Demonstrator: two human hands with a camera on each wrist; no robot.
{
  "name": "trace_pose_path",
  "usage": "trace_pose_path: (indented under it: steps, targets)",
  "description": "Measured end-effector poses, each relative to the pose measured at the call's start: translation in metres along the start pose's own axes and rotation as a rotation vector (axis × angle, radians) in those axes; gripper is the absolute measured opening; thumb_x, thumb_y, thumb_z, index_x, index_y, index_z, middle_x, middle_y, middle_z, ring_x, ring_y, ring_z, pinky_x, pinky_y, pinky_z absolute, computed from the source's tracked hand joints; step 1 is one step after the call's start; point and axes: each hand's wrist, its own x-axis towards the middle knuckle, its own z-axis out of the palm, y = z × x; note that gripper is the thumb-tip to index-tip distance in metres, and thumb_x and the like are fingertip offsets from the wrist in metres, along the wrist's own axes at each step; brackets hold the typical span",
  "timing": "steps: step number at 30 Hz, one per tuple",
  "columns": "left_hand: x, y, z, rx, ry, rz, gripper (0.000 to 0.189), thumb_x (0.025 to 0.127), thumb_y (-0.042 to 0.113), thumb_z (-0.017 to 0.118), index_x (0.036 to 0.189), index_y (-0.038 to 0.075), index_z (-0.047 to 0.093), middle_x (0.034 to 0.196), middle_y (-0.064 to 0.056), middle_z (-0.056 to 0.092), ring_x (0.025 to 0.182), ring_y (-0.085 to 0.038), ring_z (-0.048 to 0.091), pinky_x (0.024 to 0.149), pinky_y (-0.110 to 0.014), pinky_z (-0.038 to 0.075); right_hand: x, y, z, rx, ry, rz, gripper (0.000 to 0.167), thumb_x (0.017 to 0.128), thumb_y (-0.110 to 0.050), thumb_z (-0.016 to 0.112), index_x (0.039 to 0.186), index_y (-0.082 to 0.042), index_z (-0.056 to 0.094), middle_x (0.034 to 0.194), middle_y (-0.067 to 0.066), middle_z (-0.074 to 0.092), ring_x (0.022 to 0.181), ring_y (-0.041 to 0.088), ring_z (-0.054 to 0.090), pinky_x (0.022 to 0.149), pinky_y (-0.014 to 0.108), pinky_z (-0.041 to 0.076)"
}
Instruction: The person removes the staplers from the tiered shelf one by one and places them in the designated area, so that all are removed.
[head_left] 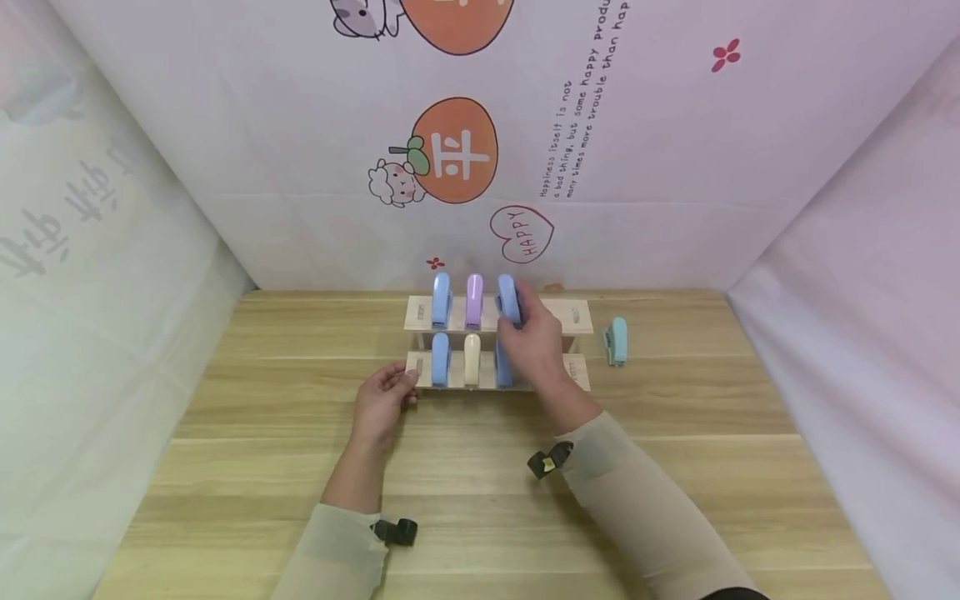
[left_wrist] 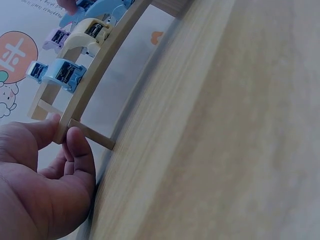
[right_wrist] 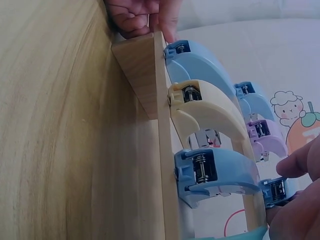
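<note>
A two-tier wooden rack (head_left: 581, 315) holds small staplers. On the back, upper tier stand a light blue stapler (head_left: 441, 300), a purple stapler (head_left: 474, 302) and another blue stapler (head_left: 507, 296). My right hand (head_left: 536, 342) grips that last one between thumb and fingers. Along the front tier are a blue stapler (head_left: 439, 358), a cream stapler (head_left: 471, 360) and a second blue stapler (right_wrist: 220, 172), partly hidden by the right hand in the head view. My left hand (head_left: 382, 404) pinches the front tier's left end, thumb on top and fingers beneath.
A teal stapler (head_left: 617, 342) stands on the wooden table (head_left: 465, 475), right of the rack. Behind the rack rises a white printed sheet (head_left: 637, 242). A teal edge (right_wrist: 257, 233) enters the bottom of the right wrist view; most of it is cut off.
</note>
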Motion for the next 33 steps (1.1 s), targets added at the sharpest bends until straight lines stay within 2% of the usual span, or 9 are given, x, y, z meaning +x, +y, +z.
trace_pose_path:
  steps: [4, 11, 21, 28, 33]
  targets:
    - [-0.001, 0.0, 0.001, 0.006, -0.006, 0.002, 0.045, 0.097, 0.022, 0.076, 0.136, 0.006, 0.06, 0.115, -0.013, 0.066, 0.092, -0.022, 0.065, 0.08, -0.028, 0.063, 0.0, 0.0, -0.002, -0.027, 0.007, 0.016, 0.059, 0.091, -0.007, 0.064, 0.15, -0.008, 0.054, 0.143, 0.017, 0.06, 0.132, 0.029, 0.058, 0.112, 0.043, 0.05]
    - [-0.002, 0.0, 0.001, 0.004, -0.013, 0.001, 0.047, 0.097, 0.024, 0.077, 0.137, 0.006, 0.059, 0.117, -0.013, 0.066, 0.095, -0.024, 0.065, 0.081, -0.028, 0.063, 0.002, 0.001, -0.004, -0.033, 0.033, 0.02, 0.057, 0.091, -0.004, 0.063, 0.147, -0.004, 0.056, 0.142, 0.018, 0.061, 0.131, 0.03, 0.059, 0.111, 0.042, 0.051]
    - [-0.005, 0.0, 0.004, 0.005, 0.011, 0.001, 0.047, 0.097, 0.023, 0.077, 0.136, 0.005, 0.06, 0.116, -0.013, 0.066, 0.093, -0.023, 0.066, 0.08, -0.027, 0.063, -0.005, 0.003, -0.013, -0.041, 0.026, 0.126, 0.06, 0.092, -0.006, 0.063, 0.15, -0.017, 0.055, 0.148, 0.011, 0.058, 0.134, 0.027, 0.057, 0.113, 0.045, 0.048]
    - [-0.007, 0.0, 0.004, 0.012, 0.011, 0.003, 0.046, 0.097, 0.024, 0.076, 0.136, 0.006, 0.06, 0.117, -0.013, 0.065, 0.094, -0.023, 0.066, 0.081, -0.028, 0.063, -0.009, 0.007, -0.026, -0.019, 0.086, 0.065, 0.055, 0.091, -0.003, 0.066, 0.146, -0.01, 0.059, 0.142, 0.016, 0.062, 0.13, 0.03, 0.061, 0.109, 0.046, 0.052]
    - [-0.007, 0.0, 0.005, 0.02, 0.022, 0.01, 0.046, 0.097, 0.025, 0.076, 0.136, 0.007, 0.06, 0.116, -0.012, 0.067, 0.092, -0.022, 0.066, 0.08, -0.028, 0.063, -0.01, 0.011, -0.037, 0.006, 0.092, 0.076, 0.055, 0.094, -0.005, 0.065, 0.148, -0.011, 0.057, 0.148, 0.013, 0.058, 0.135, 0.029, 0.055, 0.112, 0.046, 0.048]
